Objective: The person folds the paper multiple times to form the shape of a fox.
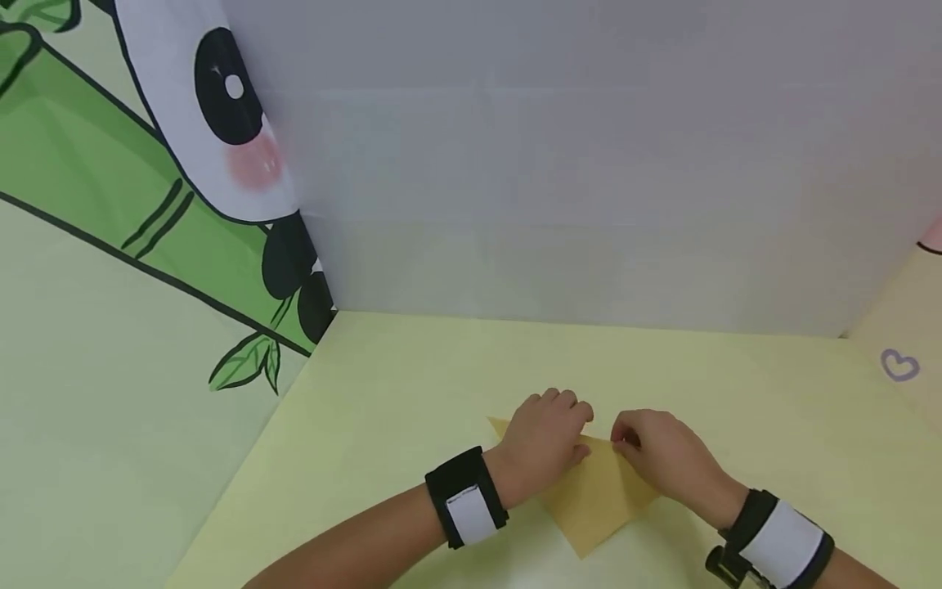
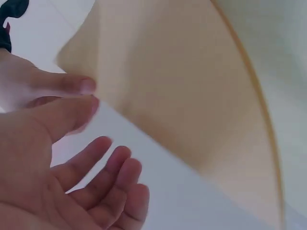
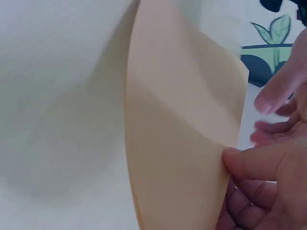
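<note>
A yellow-orange sheet of paper [image 1: 589, 507] stands partly lifted off the table, one corner pointing toward the person and another poking out beyond the left hand. My right hand [image 1: 666, 454] pinches its far edge between thumb and curled fingers; the right wrist view shows this thumb flat on the paper [image 3: 177, 124]. Beside it, my left hand [image 1: 545, 442] is at the same edge, with loosely bent fingers. In the left wrist view, the left thumb is close by the right thumb at the paper's edge, while the other left fingers stay apart from the sheet.
The pale yellow table [image 1: 397, 384] ends at a plain grey-white panel [image 1: 559, 180] behind. On the left is a wall covering [image 1: 110, 327] printed with a panda and green bamboo. A purple heart outline [image 1: 899, 366] marks the right side. Both wrists wear black straps.
</note>
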`<move>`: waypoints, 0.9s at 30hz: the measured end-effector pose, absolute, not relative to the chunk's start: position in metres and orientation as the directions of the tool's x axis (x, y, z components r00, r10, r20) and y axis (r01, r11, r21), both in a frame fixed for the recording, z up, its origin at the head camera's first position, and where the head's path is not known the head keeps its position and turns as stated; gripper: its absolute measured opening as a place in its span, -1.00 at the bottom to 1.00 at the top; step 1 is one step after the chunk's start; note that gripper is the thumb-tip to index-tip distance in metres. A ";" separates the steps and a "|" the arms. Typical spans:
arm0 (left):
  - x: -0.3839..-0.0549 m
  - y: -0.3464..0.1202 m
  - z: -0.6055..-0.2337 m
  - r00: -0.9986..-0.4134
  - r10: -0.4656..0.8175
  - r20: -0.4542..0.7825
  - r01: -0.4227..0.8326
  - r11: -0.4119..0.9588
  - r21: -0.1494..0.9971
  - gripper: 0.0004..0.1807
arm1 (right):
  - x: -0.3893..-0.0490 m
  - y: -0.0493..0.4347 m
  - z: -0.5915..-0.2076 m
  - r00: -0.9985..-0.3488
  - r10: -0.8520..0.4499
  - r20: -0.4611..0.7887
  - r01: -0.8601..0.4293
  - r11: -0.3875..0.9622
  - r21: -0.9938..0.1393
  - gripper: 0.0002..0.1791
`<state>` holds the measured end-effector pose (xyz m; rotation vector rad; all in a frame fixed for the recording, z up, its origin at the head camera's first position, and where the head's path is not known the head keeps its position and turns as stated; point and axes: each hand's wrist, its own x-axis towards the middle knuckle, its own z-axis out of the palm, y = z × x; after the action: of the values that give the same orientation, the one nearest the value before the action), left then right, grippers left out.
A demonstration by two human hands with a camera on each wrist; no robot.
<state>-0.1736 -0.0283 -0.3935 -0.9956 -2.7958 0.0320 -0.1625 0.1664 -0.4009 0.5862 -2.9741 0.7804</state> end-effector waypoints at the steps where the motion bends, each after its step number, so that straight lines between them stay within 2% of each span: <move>1: -0.175 -0.029 -0.390 -0.757 0.627 0.186 0.625 0.777 -0.078 -0.64 | -0.161 0.167 -0.396 -0.928 -0.354 0.118 -0.366 0.801 -0.475 -0.84; 4: -0.180 -0.032 -0.382 -0.746 0.618 0.249 0.632 0.774 -0.028 -0.64 | -0.159 0.168 -0.382 -0.925 -0.342 0.165 -0.379 0.796 -0.472 -0.85; 10: -0.188 -0.038 -0.370 -0.698 0.608 0.379 0.700 0.690 0.181 -0.86 | -0.152 0.171 -0.358 -0.921 -0.306 0.242 -0.387 0.794 -0.469 -0.85; 13: -0.189 -0.039 -0.365 -0.692 0.595 0.409 0.713 0.654 0.255 -0.89 | -0.149 0.172 -0.350 -0.918 -0.297 0.261 -0.388 0.803 -0.451 -0.84; 19: -0.189 -0.036 -0.358 -0.691 0.578 0.435 0.709 0.659 0.250 -0.91 | -0.149 0.175 -0.339 -0.900 -0.292 0.324 -0.410 0.819 -0.401 -0.83; 27: -0.190 -0.029 -0.345 -0.655 0.579 0.486 0.736 0.635 0.234 -0.92 | -0.154 0.173 -0.326 -0.826 -0.312 0.469 -0.493 0.803 -0.334 -0.80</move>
<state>-0.1897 -0.0292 -0.3449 -1.0462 -2.4921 -0.5927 -0.1544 0.1726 -0.3264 0.6064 -2.5952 0.6333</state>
